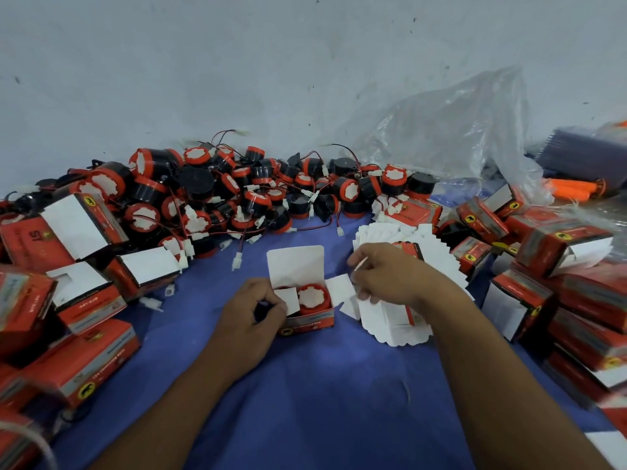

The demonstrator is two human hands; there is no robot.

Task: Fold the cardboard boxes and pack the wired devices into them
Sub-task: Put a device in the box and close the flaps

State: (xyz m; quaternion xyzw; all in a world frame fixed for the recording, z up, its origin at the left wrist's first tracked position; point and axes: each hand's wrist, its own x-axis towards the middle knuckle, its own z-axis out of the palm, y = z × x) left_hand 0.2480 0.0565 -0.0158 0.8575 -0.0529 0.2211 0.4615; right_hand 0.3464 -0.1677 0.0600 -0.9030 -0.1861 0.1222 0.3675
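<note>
Your left grip [252, 308] is pinching the left flap [286, 296] of the open cardboard box [307, 322], steadying it around the red wired device [314, 298]. Your right grip [383, 273] is curling beside the right flap [341, 286]; I cannot tell whether it is grasping anything.

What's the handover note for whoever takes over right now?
Left grip holds the open box at its left flap. Right grip pinches a small white piece, unclear what.
Done: one device sits in the open box; folded boxes stacked both sides.
Left: close flaps and lid; pack the loose devices from the far pile using the flat blanks.
</note>
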